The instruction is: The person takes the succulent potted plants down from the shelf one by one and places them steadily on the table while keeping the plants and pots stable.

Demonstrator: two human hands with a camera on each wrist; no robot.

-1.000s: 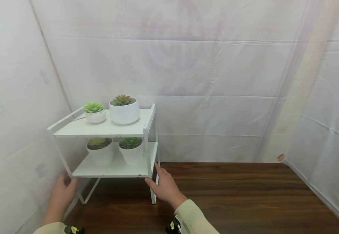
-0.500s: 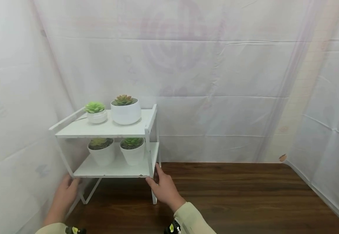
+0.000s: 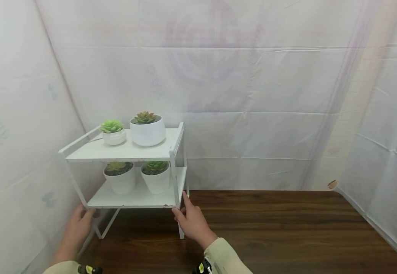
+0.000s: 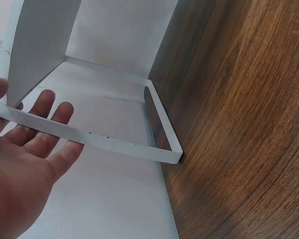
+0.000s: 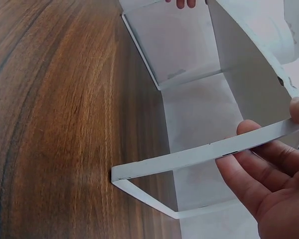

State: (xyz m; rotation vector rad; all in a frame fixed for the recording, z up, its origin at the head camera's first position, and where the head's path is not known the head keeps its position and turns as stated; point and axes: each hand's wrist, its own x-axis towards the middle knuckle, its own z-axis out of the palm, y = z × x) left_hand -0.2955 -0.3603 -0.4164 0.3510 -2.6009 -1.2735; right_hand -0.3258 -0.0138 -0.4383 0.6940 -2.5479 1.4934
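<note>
A white two-tier metal plant stand (image 3: 92, 153) stands at the left of the dark wooden table. My left hand (image 3: 76, 227) grips its front left leg just under the lower shelf; in the left wrist view, fingers (image 4: 64, 113) reach behind the leg and the thumb lies at the shelf corner. At the front right leg (image 5: 189, 155), my right hand (image 3: 196, 225) holds on the same way, thumb at the shelf edge. On top sit a small potted green succulent (image 3: 114, 137) and a wider white pot (image 3: 148, 133). Two tapered potted succulents, a left one (image 3: 121, 183) and a right one (image 3: 158, 183), stand below.
White sheeting forms a back wall (image 3: 219, 83), a left wall (image 3: 10, 125) close beside the stand, and a right wall (image 3: 383, 167). Bare wooden tabletop (image 3: 280, 228) stretches to the right of the stand.
The left thumb and fingers have drawn in on the front left leg. The right hand keeps its place at the other leg. Stand and background shift slightly right together in the head view.
</note>
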